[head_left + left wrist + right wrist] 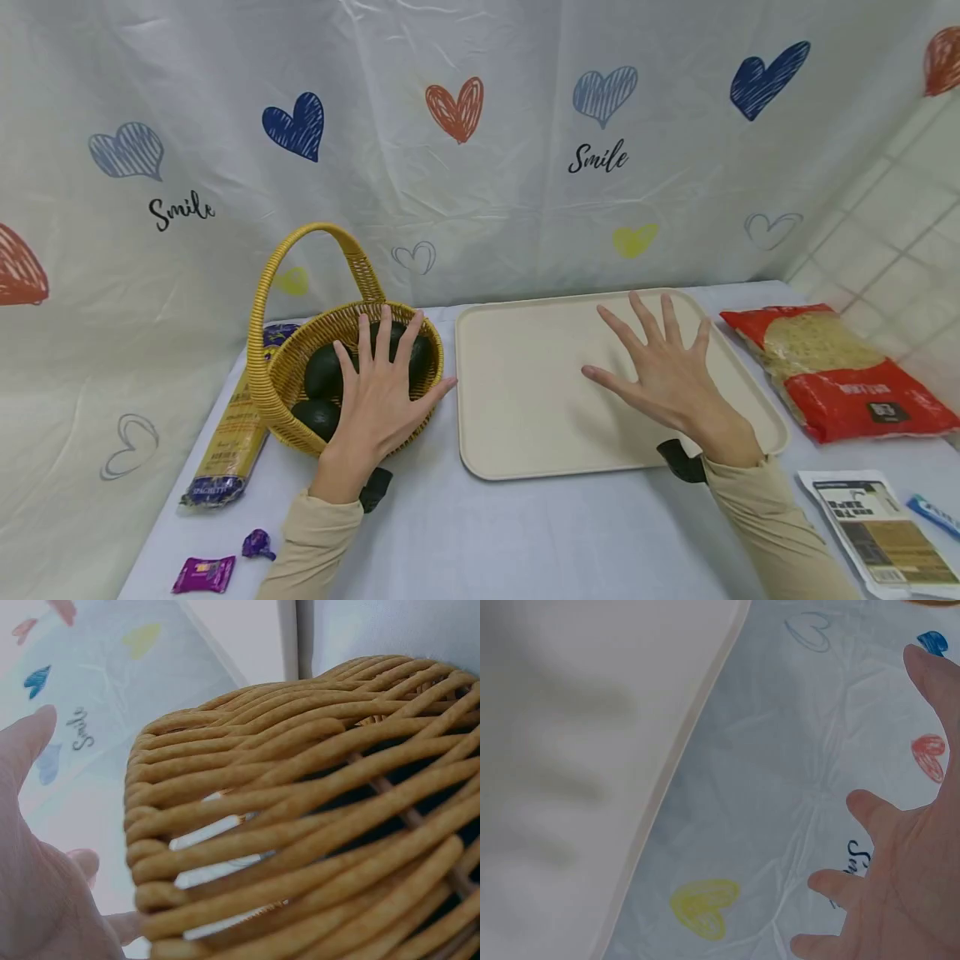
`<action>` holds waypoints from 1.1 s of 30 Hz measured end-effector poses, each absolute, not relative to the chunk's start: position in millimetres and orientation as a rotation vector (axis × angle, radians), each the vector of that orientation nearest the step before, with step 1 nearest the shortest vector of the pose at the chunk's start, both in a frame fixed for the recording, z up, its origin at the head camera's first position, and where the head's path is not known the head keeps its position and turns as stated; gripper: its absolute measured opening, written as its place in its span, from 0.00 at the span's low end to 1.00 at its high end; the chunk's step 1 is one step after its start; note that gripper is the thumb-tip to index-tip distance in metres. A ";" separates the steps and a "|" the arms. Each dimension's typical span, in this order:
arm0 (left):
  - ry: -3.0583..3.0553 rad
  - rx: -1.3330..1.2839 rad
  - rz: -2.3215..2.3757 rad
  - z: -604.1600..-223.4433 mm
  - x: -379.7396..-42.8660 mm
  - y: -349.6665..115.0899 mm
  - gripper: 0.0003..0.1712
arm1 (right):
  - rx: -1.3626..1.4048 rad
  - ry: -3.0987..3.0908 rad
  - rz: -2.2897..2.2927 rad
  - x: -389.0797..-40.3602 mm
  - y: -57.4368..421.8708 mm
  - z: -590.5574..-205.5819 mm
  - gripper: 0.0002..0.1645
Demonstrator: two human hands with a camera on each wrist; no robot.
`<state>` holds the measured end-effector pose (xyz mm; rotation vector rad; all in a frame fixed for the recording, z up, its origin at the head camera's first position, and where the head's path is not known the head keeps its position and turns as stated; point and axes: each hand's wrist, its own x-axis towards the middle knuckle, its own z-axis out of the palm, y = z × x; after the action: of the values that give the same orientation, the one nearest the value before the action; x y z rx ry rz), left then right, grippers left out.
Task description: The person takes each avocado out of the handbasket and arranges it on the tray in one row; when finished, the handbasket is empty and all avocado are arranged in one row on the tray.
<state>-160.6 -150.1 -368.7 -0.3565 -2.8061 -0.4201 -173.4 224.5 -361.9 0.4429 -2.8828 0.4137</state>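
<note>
My left hand point(381, 398) is spread wide, its fingers straight, and overlaps the front of a yellow wicker basket point(258, 375) in the head view. Inside the basket lie several dark green avocados point(322, 372), partly hidden behind the fingers. The left wrist view has the woven basket side point(300, 817) close up, with the thumb and fingers beside it, holding nothing. Over the right part of a cream tray point(525, 392) my right hand point(667, 379) is also spread with straight fingers. Its shadow falls on the tray surface point(570, 787) in the right wrist view.
A spaghetti pack point(228, 437) lies left of the basket, partly behind it. Two purple-wrapped sweets point(205, 574) sit at the front left. On the right are a red pasta bag point(855, 375), a white-and-brown pouch point(877, 529) and a blue tube-like packet point(933, 514). A heart-print curtain point(517, 208) hangs behind.
</note>
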 end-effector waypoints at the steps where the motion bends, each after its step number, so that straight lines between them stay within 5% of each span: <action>1: -2.801 -0.361 -0.419 -368.3 -160.1 -150.2 0.57 | 0.447 -2.884 0.414 -173.8 223.8 -362.4 0.53; 12: -2.618 -0.588 -0.505 -338.1 -134.4 -149.4 0.54 | 0.516 -2.884 0.423 -178.1 206.1 -363.2 0.52; 20: -2.239 -0.818 -0.576 -297.4 -95.3 -183.0 0.42 | 0.640 -2.831 0.420 -178.6 183.8 -363.2 0.50; 26: -2.023 -0.738 -0.593 -281.8 -75.2 -212.4 0.39 | 0.804 -2.755 0.447 -176.3 157.6 -362.8 0.48; 33: -2.061 -0.512 -0.713 -291.5 -76.1 -240.0 0.51 | 1.061 -2.598 0.601 -178.7 116.3 -351.7 0.40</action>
<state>-76.1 -240.0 -291.5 -0.5124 -2.0614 -0.7131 -178.7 116.3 -351.7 1.0607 -2.5976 0.6007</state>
